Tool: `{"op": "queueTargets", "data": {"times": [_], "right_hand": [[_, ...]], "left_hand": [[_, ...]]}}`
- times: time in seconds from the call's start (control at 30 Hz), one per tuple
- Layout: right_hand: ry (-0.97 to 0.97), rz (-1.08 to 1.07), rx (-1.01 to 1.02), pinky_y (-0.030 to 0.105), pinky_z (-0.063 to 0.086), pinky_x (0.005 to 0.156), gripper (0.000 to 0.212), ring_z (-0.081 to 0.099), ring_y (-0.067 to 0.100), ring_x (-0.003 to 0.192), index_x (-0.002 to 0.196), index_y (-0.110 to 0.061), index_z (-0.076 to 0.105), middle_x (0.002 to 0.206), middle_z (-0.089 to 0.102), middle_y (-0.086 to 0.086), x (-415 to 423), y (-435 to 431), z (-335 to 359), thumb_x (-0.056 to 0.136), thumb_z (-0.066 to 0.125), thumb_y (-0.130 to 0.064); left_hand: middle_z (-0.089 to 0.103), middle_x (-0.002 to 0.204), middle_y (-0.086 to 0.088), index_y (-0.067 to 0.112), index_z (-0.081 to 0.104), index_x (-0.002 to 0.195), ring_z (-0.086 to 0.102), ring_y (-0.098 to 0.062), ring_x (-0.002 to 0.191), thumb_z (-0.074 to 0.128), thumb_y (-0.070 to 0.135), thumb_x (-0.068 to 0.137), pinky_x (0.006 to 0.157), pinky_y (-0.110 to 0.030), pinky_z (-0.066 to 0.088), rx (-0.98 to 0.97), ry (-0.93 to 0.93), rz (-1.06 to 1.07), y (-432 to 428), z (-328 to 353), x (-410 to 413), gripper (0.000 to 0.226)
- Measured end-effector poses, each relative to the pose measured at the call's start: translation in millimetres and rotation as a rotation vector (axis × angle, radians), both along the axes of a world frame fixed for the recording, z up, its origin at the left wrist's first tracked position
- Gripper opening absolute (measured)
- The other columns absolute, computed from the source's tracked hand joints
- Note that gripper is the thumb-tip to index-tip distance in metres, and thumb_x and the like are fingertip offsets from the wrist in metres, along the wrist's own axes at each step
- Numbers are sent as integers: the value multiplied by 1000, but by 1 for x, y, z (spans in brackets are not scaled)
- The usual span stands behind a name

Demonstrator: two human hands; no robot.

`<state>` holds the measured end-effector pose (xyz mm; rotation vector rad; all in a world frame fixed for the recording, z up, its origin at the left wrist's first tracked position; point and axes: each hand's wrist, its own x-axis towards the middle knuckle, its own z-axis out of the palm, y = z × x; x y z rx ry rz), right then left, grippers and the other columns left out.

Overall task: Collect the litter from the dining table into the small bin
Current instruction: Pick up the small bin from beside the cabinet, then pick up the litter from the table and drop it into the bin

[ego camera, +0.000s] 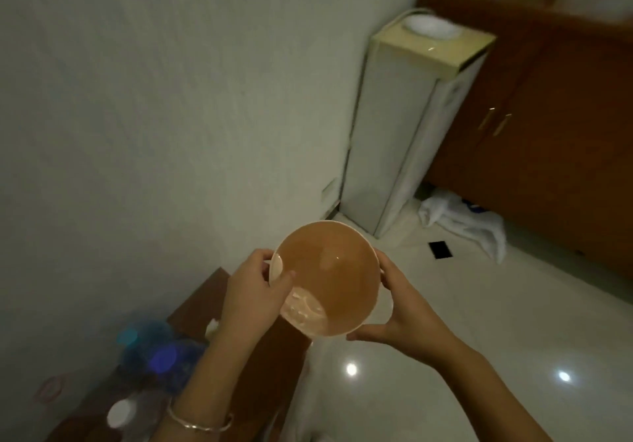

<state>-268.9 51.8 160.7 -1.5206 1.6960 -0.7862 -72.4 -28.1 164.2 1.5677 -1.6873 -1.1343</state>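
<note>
Litter is the one thing you cannot pick out with any certainty, because what sits between your hands is a round orange-brown bowl point(327, 278) with a pale rim, held in the air above the edge of a dark wooden surface point(191, 308) and the glossy floor point(445, 321). Your left hand point(251, 292) is clamped on the bowl's left rim, thumb hooked over the edge, and your right hand point(402, 308) cups its right side and underside, so the two are apart with the bowl between them. Pale, crumpled material point(303, 308) lies inside the bowl just beside your left thumb; it may be scraps or residue, but the blur keeps you from telling. If you tilt the bowl toward your left, that material could slide out onto the surface or floor, and a thumb-over-rim hold could slip on a smooth glaze. No small bin shows anywhere, so a blind tip risks missing it altogether. Below your left wrist, blurred blue shapes point(161, 356) and a white cap point(120, 414) look like bottles, though their outlines are smeared. Beyond your right hand, a white cloth point(462, 222) lies crumpled on the floor by a tall white cabinet point(394, 133), and a small dark rectangle point(440, 249) in front of it stays unidentifiable.
</note>
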Motion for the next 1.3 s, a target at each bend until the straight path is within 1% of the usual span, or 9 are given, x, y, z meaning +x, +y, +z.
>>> {"op": "queueTargets", "data": {"times": [0.07,0.17,0.43,0.57,0.7,0.83,0.97,1.07,1.3], "right_hand": [[25,-81,-25,14,30,90,112,28,-17,111,130,-56,6,121,20,-45,-5,33,20,49,83,-48],[70,-195,-72,7,25,86,109,22,-28,105,123,-64,3,119,16,-48,-7,91,44,51,83,-46],[99,-700,-32,29,30,103,114,28,-3,124,131,-54,0,129,18,-39,-13,273,67,50,82,-52],[110,-991,-32,28,31,103,112,25,-2,129,127,-56,-5,136,14,-33,-12,379,63,52,79,-53],[226,-1242,27,26,28,105,98,23,-6,127,119,-63,-7,134,12,-36,-7,478,64,61,71,-58],[517,-1527,112,21,18,106,89,17,-4,128,128,-51,-4,139,12,-26,-10,592,60,70,62,-59],[731,-1729,304,32,18,107,86,22,9,132,138,-30,18,143,29,-9,-25,695,58,69,54,-65],[764,-1824,411,36,20,108,85,27,16,132,137,-22,26,143,38,3,-36,766,59,67,47,-67],[736,-2013,441,42,23,110,82,31,21,132,136,-19,29,142,39,4,-75,891,64,69,46,-65]], "left_hand": [[59,85,8,23,51,98,58,-8,77,63,23,84,59,-18,42,-55,-5,-94,15,20,-12,18],[56,85,15,26,51,102,55,-1,76,59,21,87,55,-10,36,-116,27,-246,47,40,-30,17],[65,89,11,30,60,102,60,-6,80,59,23,86,61,-20,44,-133,125,-684,163,57,-114,18],[67,90,7,24,63,106,62,-12,81,59,26,86,68,-28,49,-89,100,-893,243,53,-170,21],[55,79,16,28,56,101,53,-6,75,59,18,86,61,-25,42,-60,91,-1055,328,52,-218,18],[56,83,7,29,54,101,55,-17,81,60,18,85,75,-36,47,25,119,-1221,433,58,-277,20],[58,80,9,28,57,99,54,-10,76,59,23,86,64,-30,41,64,182,-1370,538,62,-334,15],[62,86,6,29,58,100,58,-15,81,63,25,83,68,-32,41,114,213,-1435,616,65,-366,18],[62,87,-2,23,61,103,59,-26,86,62,16,83,77,-38,45,261,267,-1514,767,77,-442,21]]}}
